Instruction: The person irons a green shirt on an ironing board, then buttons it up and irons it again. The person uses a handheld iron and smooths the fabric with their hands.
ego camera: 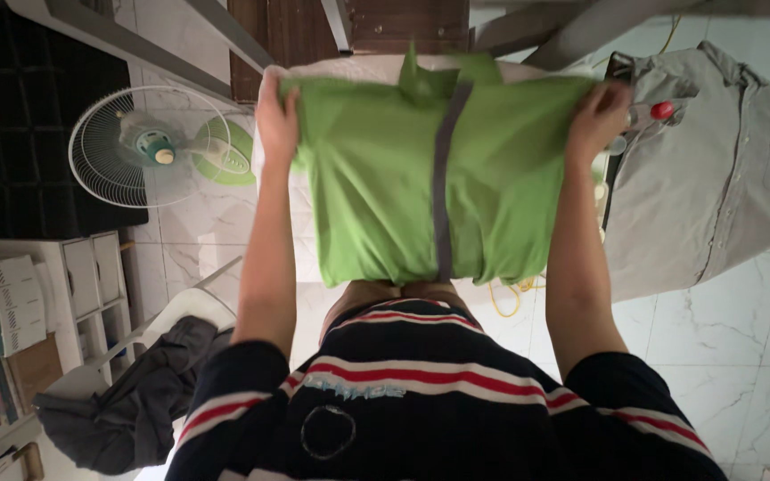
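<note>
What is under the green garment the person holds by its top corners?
Under the green garment a white padded surface shows along its left and top edges. The cloth covers the rest, so nothing else there can be seen.

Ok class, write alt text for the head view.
A person's left hand and right hand hold a green shirt with a grey stripe spread out. A white fan stands left, a grey garment right.
</note>
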